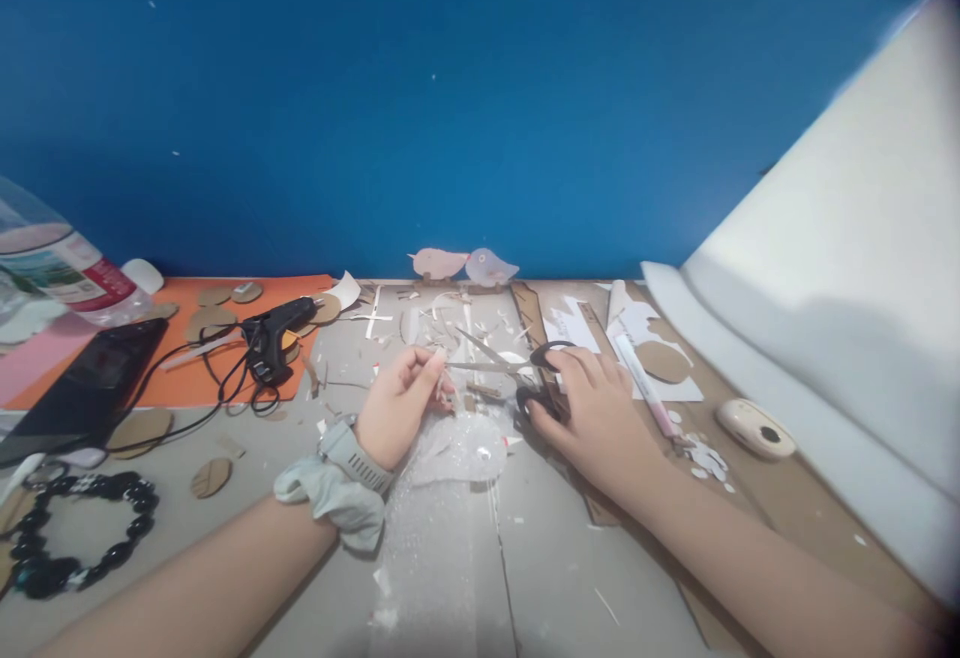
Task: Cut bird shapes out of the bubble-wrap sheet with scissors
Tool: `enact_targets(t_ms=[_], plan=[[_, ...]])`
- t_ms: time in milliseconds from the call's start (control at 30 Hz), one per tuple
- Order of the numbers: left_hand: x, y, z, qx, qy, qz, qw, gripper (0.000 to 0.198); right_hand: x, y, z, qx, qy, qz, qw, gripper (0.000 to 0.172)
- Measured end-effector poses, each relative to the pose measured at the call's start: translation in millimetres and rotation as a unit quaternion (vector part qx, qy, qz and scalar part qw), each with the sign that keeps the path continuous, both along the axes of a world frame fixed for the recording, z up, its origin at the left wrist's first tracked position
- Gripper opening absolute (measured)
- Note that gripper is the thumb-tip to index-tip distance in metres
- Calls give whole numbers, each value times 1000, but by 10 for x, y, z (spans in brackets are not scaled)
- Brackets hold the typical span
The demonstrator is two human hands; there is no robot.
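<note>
My right hand [589, 408] has its fingers in the dark handles of a pair of scissors [495, 363], whose blades are spread and point left. The blade tips reach close to my left hand [405, 398], where thumb and fingers are pinched together. What they hold is too small to make out. Just below both hands lies a pale, glittery bird-shaped cutout [465, 453] with a round eye and a small red beak, on a strip of clear bubbly plastic [427, 578]. At the wall stand a pink bird cutout [439, 263] and a lilac bird cutout [493, 267].
Left are a black glue gun [274, 338] with its cord on orange paper [180, 388], a phone [82, 388], a bottle [67, 268] and a beaded bracelet [82, 533]. On the right lie a pen [645, 383], a cream oval device [754, 428] and white paper bits [709, 460].
</note>
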State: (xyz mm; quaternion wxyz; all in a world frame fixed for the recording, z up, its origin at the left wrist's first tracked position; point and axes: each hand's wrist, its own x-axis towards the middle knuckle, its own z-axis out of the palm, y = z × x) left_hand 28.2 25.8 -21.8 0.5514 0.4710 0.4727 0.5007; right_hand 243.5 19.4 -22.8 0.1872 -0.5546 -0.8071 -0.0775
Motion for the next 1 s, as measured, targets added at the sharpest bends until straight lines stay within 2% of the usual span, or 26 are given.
enact_targets(t_ms=[167,467,567,667,767,1000], plan=[[2,17,10,-9,-30,33,999,31,4,25,16,-17,30,-6,999,35],[-34,15,-9,-1,-50,28,998,30,21,54,46,-48,67,-1,997,33],[-30,11,-17,9,-43,26,999,30,-4,34,95,-87,56,7,995,27],[-29,15,-19,14,-48,26,998,29,-25,13,136,-119,50,-18,991,26],[-35,25,-17,11,-65,19,998,28,-16,11,129,-121,53,-39,990,26],[-31,27,2,-14,-106,9,994,30,2,36,96,-118,71,0,990,22]])
